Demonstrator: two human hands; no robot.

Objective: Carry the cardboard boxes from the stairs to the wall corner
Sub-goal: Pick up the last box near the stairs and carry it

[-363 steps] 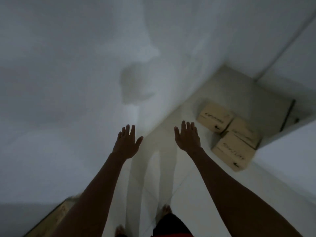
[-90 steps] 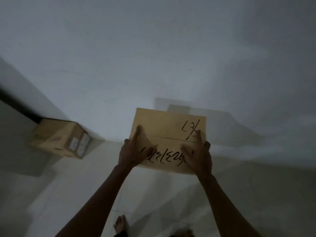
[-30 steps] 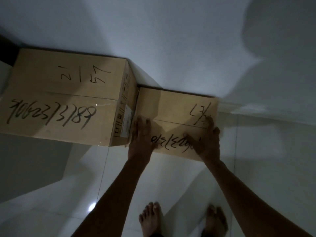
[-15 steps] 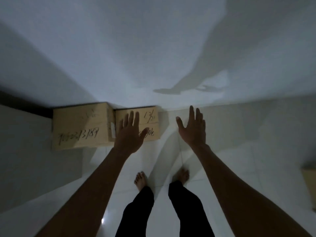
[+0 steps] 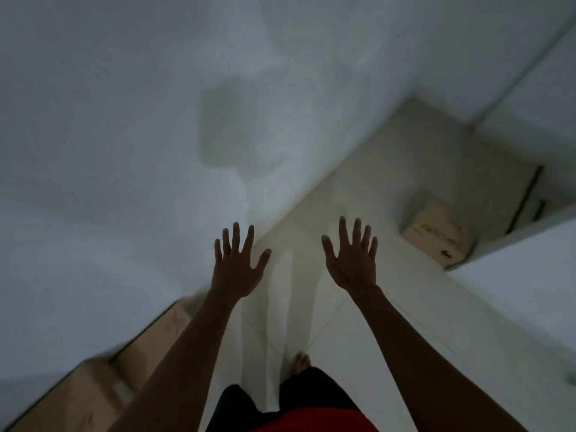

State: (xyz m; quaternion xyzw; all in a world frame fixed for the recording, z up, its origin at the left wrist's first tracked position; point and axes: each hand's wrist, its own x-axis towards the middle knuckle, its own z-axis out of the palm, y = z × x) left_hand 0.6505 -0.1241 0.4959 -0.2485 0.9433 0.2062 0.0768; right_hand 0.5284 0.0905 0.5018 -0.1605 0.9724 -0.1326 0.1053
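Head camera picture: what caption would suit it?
Empty left hand and right hand spread above the floor, one cardboard box ahead.

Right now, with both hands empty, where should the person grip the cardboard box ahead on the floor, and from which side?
Probably by its two opposite side faces, one palm each, stooping from the open floor side. The cardboard box sits flat, apparently close to the white ledge on its far right, so that side looks blocked. The left hand and right hand are open.
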